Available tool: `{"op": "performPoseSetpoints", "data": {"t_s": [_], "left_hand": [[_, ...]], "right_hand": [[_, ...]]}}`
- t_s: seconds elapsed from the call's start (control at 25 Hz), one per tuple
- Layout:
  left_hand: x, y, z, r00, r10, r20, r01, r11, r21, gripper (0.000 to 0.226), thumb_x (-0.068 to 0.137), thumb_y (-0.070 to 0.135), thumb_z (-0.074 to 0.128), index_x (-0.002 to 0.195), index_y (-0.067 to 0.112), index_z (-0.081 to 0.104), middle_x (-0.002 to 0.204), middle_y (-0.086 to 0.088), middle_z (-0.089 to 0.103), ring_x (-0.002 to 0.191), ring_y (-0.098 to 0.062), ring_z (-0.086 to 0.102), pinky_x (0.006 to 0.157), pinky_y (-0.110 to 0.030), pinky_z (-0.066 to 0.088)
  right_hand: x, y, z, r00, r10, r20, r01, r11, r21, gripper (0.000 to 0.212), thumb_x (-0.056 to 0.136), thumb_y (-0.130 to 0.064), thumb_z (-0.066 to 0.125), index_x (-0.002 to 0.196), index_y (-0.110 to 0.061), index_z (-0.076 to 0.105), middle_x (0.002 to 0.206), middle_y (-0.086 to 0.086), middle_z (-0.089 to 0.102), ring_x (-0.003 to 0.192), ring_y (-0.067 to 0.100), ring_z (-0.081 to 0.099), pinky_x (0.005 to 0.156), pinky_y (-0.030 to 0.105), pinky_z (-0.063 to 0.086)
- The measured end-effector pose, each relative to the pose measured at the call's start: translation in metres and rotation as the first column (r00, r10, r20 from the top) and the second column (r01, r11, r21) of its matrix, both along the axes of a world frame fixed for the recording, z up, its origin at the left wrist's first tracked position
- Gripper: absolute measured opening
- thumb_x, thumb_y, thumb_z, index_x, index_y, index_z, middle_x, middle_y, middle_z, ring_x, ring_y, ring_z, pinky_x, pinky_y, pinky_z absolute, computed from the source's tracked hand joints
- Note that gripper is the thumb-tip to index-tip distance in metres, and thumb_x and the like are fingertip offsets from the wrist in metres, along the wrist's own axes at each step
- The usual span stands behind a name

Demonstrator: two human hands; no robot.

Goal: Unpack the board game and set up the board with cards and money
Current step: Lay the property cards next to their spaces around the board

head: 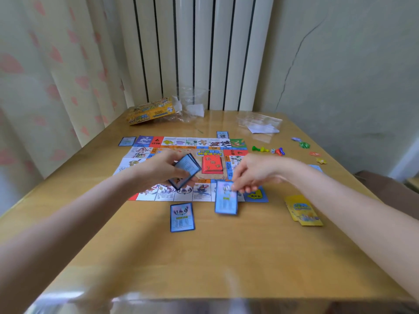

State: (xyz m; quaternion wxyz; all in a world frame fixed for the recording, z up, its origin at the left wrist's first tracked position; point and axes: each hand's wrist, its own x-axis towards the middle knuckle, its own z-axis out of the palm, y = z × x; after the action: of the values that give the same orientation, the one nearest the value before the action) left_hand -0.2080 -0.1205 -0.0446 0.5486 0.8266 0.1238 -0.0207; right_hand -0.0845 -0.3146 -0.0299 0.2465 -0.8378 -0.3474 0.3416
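Observation:
The game board lies flat on the wooden table, with a red card stack near its middle. My left hand grips a stack of blue cards above the board. My right hand pinches the top edge of a single blue card, which hangs over the board's near edge. Another blue card lies face up on the table just in front of the board. Further blue cards sit at the board's far left corner and far edge.
The yellow game box and clear plastic bags lie at the back of the table. Pawns and a die and small tokens sit right of the board. A yellow packet rests near my right forearm.

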Motion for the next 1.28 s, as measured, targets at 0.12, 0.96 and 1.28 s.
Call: {"op": "performPoseSetpoints", "data": {"t_s": [0.12, 0.96, 1.28], "left_hand": [[-0.004, 0.008, -0.001, 0.99, 0.141, 0.003, -0.137, 0.969, -0.206, 0.02, 0.091, -0.003, 0.05, 0.101, 0.013, 0.056, 0.095, -0.01, 0.071, 0.078, -0.012, 0.071, 0.07, -0.029, 0.058], [0.012, 0.007, -0.019, 0.986, 0.165, 0.018, -0.16, 0.973, -0.168, 0.019, 0.092, -0.002, 0.05, 0.101, 0.012, 0.059, 0.067, 0.003, 0.072, 0.063, -0.006, 0.069, 0.058, -0.023, 0.056], [0.008, 0.021, -0.02, 0.972, 0.235, 0.003, -0.23, 0.953, -0.198, 0.02, 0.092, -0.001, 0.051, 0.107, 0.009, 0.058, 0.097, -0.014, 0.071, 0.091, -0.022, 0.069, 0.086, -0.04, 0.055]], "right_hand": [[-0.012, 0.003, -0.011, 0.983, 0.137, 0.121, -0.107, 0.968, -0.226, 0.017, 0.083, -0.012, 0.069, 0.068, -0.011, 0.061, 0.057, -0.001, 0.059, 0.041, 0.003, 0.05, 0.041, 0.015, 0.038], [-0.016, 0.029, -0.001, 0.929, 0.183, 0.321, -0.185, 0.982, -0.024, 0.015, 0.084, -0.021, 0.068, 0.081, -0.01, 0.059, 0.069, -0.006, 0.054, 0.053, 0.004, 0.047, 0.045, 0.017, 0.039], [-0.045, 0.051, -0.033, 0.792, 0.469, 0.39, -0.491, 0.87, -0.049, 0.045, 0.078, -0.034, 0.072, 0.119, -0.027, 0.055, 0.109, -0.009, 0.041, 0.09, -0.009, 0.035, 0.077, 0.012, 0.031]]}}
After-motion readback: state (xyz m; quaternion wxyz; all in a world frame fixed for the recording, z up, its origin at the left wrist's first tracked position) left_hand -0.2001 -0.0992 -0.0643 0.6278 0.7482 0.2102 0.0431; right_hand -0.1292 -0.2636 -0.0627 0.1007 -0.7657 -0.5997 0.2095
